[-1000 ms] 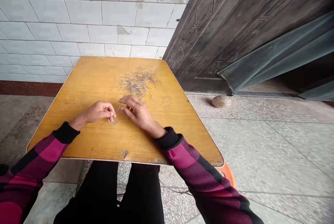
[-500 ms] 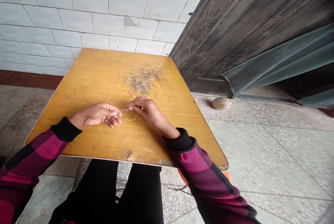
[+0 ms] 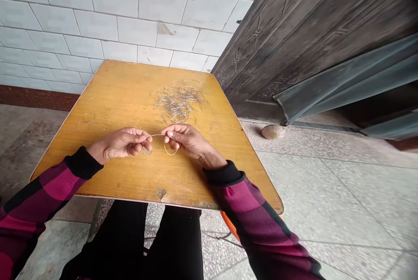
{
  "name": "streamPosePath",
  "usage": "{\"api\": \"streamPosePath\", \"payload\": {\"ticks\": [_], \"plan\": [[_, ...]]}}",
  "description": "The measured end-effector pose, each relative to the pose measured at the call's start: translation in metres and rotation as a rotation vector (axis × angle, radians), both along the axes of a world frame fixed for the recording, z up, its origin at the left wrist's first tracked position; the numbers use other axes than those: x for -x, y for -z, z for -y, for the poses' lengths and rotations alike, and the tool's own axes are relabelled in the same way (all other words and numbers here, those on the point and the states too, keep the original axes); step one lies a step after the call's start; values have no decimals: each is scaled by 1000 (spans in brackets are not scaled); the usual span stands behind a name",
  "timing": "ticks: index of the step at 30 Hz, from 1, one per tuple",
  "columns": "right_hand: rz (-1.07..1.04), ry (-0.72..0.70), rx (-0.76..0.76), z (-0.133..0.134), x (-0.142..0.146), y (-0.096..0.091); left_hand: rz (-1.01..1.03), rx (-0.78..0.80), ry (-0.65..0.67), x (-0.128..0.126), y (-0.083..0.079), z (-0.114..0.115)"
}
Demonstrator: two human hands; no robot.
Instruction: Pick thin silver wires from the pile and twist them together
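Note:
Between my hands, above the table, stretches a thin pale wire. My left hand pinches one part of it between thumb and forefinger. A short way to the right, my right hand also grips it at the fingertips, and a loose loop of the wire hangs below those fingers. Beyond my right hand lies a tangled heap of short wire pieces. Another length of wire, curled at one end, rests on the table past my left forearm.
The yellow wooden table has a chipped front edge. White wall tiles rise behind it, and a dark carved wooden door stands at the right. A round pale object lies on the floor near the door.
My right hand has turned so that more of its fingers show and has shifted slightly right. The wire between the hands is longer and straighter, and its loop has moved right.

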State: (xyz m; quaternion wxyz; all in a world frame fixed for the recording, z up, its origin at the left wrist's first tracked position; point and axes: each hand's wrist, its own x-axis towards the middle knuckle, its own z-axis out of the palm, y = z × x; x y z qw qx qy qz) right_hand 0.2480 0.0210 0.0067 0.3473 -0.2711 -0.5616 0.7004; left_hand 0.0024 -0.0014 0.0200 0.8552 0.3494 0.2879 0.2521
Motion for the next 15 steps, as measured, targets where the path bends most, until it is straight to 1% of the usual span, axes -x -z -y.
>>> {"api": "streamPosePath", "payload": {"ticks": [3,7,12,15], "plan": [[-27,6,50,2,3,-1,30,9,-94,1,-4,0],[-62,18,161,5,7,3,23,32,-211,4,-11,-1],[-35,58,187,12,16,8,29,80,-328,7,-20,-3],[-70,84,232,20,23,8,70,129,-410,11,-24,-4]]}}
